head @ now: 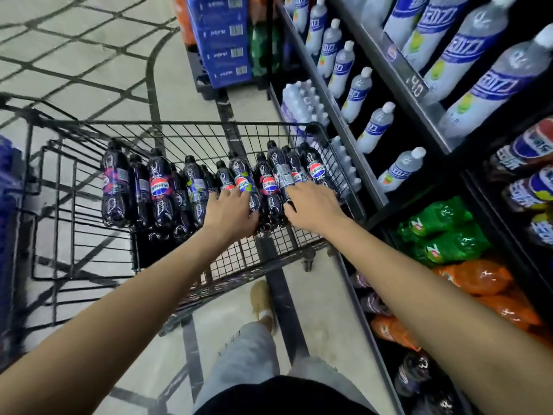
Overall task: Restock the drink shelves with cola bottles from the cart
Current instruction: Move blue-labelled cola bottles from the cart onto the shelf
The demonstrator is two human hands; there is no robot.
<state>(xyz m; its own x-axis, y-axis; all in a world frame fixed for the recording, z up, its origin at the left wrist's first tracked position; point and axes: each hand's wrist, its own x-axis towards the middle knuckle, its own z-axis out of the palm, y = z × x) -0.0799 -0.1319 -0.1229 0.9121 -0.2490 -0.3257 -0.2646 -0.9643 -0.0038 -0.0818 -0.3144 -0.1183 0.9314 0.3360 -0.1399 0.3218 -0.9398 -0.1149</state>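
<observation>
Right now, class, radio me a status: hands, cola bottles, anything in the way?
Left hand curled on cola bottles in cart. Right hand on them too, grip unclear. Nothing blocking the lift.

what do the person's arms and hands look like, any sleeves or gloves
Both arms are bare as far up as the frame shows: the left arm and right arm show no sleeves. The left hand and right hand wear no gloves, and neither wrist shows a watch or band.

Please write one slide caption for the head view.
Left hand and right hand grip cola bottles in cart beside shelves.
</observation>
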